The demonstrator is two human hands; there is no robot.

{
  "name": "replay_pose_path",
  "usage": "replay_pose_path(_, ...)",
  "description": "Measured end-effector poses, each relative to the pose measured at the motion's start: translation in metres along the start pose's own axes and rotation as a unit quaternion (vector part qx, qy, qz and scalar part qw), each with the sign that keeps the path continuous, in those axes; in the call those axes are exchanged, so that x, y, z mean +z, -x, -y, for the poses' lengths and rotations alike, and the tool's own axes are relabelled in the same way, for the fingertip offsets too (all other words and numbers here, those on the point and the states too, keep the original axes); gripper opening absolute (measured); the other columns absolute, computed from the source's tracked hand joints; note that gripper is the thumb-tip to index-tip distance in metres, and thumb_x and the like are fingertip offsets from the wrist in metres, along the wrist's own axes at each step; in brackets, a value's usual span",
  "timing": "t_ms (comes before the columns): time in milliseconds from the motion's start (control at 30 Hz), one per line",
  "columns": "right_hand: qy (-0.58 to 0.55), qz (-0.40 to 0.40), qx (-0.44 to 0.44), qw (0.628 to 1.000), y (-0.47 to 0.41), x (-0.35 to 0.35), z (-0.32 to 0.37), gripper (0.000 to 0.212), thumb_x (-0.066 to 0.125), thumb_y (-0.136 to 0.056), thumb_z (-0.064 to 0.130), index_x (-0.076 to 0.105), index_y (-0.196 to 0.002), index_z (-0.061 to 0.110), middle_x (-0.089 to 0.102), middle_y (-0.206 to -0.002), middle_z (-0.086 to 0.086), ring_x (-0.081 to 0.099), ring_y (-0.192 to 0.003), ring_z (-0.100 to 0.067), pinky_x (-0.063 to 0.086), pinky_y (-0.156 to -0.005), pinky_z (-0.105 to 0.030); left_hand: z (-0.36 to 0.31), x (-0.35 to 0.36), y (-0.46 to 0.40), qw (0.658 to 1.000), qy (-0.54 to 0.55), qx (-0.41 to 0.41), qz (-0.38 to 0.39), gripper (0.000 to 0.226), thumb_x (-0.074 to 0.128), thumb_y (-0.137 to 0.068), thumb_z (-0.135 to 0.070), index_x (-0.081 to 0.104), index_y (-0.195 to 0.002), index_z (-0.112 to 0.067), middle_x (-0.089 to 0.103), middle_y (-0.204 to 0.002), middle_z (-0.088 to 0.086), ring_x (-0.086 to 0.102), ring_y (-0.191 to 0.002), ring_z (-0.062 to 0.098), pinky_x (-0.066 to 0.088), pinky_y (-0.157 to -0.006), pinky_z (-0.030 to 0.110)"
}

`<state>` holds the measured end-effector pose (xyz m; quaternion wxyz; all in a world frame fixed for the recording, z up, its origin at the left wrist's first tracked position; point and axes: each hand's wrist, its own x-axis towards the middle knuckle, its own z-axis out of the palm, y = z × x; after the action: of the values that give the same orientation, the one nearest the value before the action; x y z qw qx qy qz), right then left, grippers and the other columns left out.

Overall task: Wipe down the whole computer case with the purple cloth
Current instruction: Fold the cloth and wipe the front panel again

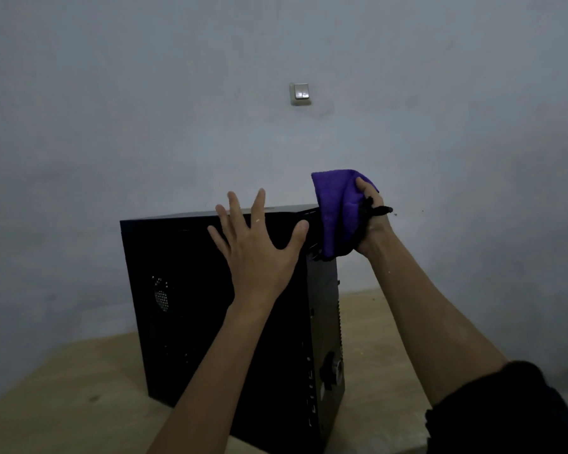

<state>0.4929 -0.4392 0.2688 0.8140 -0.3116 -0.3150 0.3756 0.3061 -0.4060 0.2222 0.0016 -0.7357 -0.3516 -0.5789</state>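
While the left hand (pixel 259 253) lies spread on the computer case (pixel 191 290), the right hand (pixel 371 224) grips the purple cloth (pixel 336 211).

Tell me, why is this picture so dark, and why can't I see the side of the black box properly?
In the head view the room light is dim and bluish, so the black computer case swallows detail; only its vent holes glint faintly. The purple cloth in the right hand stands out brightly. The left hand looks slightly soft. No glare, and shadows are weak.
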Motion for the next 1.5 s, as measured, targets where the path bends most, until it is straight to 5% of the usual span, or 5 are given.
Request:
replay_pose_path(400,0.046,-0.038,0.018,0.998,0.004,0.004,-0.012,0.049,0.057,-0.095,0.053,0.063,-0.121,0.012,0.074,-0.085,-0.010,0.069,-0.074,-0.025,0.057,-0.066,-0.033,-0.004,0.010,0.007,0.999,-0.020,-0.041,0.008,0.103,0.018,-0.082,-0.085,0.003,-0.161,-0.021,-0.015,-0.164,0.024,-0.017,-0.153,0.033,-0.014,-0.123,0.044)
replay_pose_path(800,0.020,-0.060,0.002,0.998,0.025,0.020,-0.017,0.034,0.057,-0.098,0.048,0.063,-0.096,0.015,0.069,-0.098,-0.008,0.064,-0.089,-0.026,0.049,-0.104,-0.044,0.018,-0.015,0.005,0.995,0.056,-0.020,0.079,0.098,0.024,-0.082,-0.087,-0.007,-0.159,-0.034,-0.024,-0.164,0.011,-0.023,-0.151,0.027,-0.008,-0.124,0.046)
replay_pose_path(1200,-0.024,-0.026,-0.046,0.998,0.063,0.033,-0.037,0.027,0.059,-0.098,0.041,0.061,-0.087,0.017,0.058,-0.082,-0.001,0.057,-0.075,-0.017,0.048,-0.073,-0.032,0.095,-0.035,-0.025,0.965,0.230,-0.015,0.123,0.089,0.028,-0.082,-0.085,0.016,-0.158,-0.040,0.005,-0.169,-0.002,0.006,-0.155,0.013,0.013,-0.126,0.047)
replay_pose_path(1367,0.005,-0.005,-0.046,0.999,0.076,0.040,-0.044,0.025,0.059,-0.099,0.041,0.060,-0.091,0.016,0.057,-0.080,-0.001,0.057,-0.073,-0.016,0.049,-0.069,-0.031,0.122,-0.041,-0.036,0.968,0.206,0.031,0.142,0.078,0.022,-0.088,-0.084,0.023,-0.155,-0.043,0.029,-0.163,0.000,0.027,-0.150,0.025,0.026,-0.120,0.056)
replay_pose_path(1500,0.001,0.002,-0.038,0.999,0.082,0.037,-0.036,0.029,0.058,-0.098,0.043,0.064,-0.096,0.014,0.066,-0.091,-0.005,0.062,-0.085,-0.022,0.053,-0.083,-0.036,0.117,-0.045,-0.034,0.976,0.189,0.047,0.100,0.072,0.025,-0.095,-0.064,0.029,-0.157,-0.026,0.029,-0.162,-0.004,0.024,-0.151,0.013,0.016,-0.125,0.048)
